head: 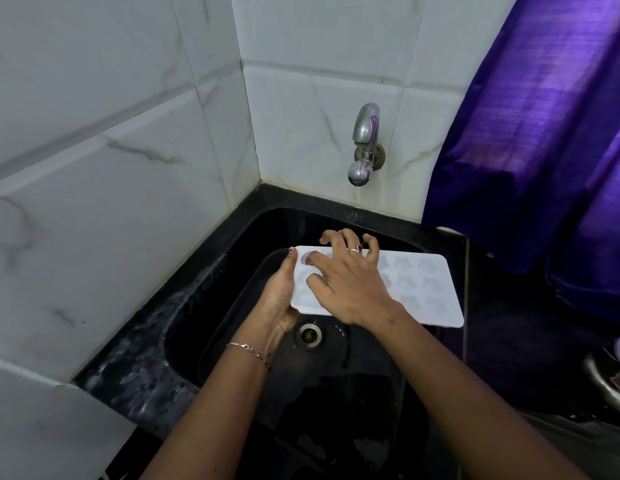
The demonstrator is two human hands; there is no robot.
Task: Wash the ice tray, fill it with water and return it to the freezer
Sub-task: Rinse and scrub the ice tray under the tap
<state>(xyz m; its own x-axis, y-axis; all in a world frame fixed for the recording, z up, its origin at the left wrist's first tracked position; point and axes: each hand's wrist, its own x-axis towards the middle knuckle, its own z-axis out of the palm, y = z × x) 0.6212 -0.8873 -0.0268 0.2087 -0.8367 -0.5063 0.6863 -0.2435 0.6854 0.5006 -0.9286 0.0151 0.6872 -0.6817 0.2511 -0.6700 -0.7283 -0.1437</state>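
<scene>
Clearly we have the ice tray (419, 285) held level over the black sink (211, 306), just above the drain (308, 335) and below the tap (364, 143) at twelve o'clock. We judge it light and thin, probably flexible and slick if wet, so it is best held by its short edges rather than the moulded middle. Our left hand (280, 292) clamps the nine o'clock edge, thumb on top and fingers beneath. Our right hand (350, 282) lies spread across the cavities, fingers splayed and pressing on the surface, curling over the far rim without closing round anything. No water is visibly running from the tap.
</scene>
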